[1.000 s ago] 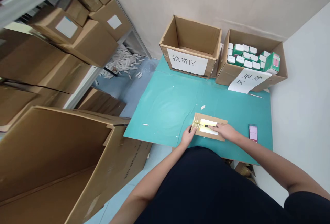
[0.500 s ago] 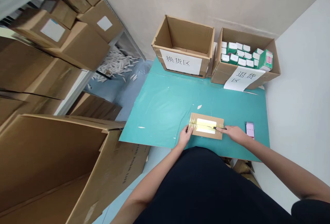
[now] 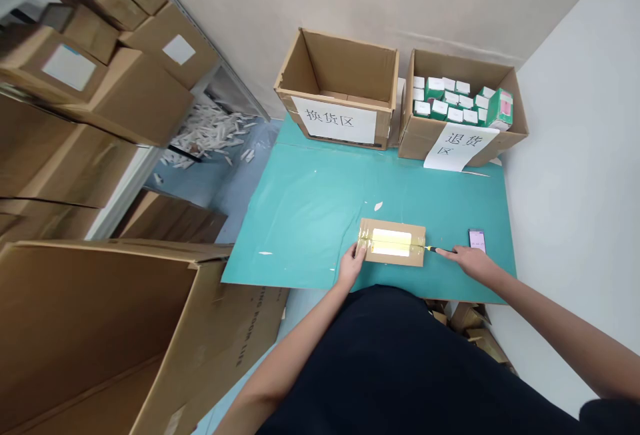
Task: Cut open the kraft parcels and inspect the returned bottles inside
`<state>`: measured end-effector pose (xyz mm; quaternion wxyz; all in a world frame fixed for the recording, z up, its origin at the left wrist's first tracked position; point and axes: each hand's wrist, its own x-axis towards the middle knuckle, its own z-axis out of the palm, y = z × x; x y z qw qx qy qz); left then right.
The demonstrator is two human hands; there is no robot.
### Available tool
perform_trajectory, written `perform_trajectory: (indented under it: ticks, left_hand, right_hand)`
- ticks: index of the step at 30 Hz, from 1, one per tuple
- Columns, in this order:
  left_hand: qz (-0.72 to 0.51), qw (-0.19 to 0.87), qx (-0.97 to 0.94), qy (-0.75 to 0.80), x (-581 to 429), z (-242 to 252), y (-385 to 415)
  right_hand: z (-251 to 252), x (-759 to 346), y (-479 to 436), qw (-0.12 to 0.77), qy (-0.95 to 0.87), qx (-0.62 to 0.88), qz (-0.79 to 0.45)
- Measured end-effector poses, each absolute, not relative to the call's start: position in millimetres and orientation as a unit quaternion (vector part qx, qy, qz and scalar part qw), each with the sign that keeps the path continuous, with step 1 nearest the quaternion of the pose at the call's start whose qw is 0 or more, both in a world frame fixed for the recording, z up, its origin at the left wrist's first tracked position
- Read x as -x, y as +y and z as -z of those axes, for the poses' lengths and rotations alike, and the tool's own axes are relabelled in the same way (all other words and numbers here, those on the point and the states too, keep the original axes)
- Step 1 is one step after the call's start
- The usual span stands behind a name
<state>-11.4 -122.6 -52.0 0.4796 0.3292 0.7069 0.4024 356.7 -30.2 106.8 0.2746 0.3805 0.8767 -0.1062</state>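
Note:
A flat cardboard parcel point(image 3: 393, 242) with a white label and a strip of clear tape lies on the teal table point(image 3: 320, 215). My left hand point(image 3: 353, 263) presses against its left end, fingers curled on the edge. My right hand point(image 3: 467, 261) is closed round a small knife point(image 3: 439, 250) with a yellow and black handle. Its tip sits just off the parcel's right end.
A phone point(image 3: 477, 240) lies beside my right hand. At the back stand an empty labelled carton point(image 3: 340, 91) and a labelled carton point(image 3: 460, 111) of green and white boxes. A big open carton point(image 3: 125, 335) and shelves of cartons point(image 3: 90, 81) fill the left.
My right hand has drawn the knife rightwards along the tape from the middle of the parcel to past its right end. My left hand has stayed on the left end.

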Motion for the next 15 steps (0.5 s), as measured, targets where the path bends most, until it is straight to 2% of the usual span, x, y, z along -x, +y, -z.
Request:
perform_trajectory:
  ticks: [7, 15]
  left_hand:
    - [-0.394, 0.485, -0.323, 0.711, 13.8, 50.4, -123.3]
    - [-0.384, 0.472, -0.334, 0.720, 9.4, 48.0, -121.4]
  right_hand:
    - [-109.8, -357.6, -35.6, 0.275, 0.876, -0.382, 0.107]
    - [-102.1, -375.2, -47.3, 0.226, 0.870, -0.414, 0.142]
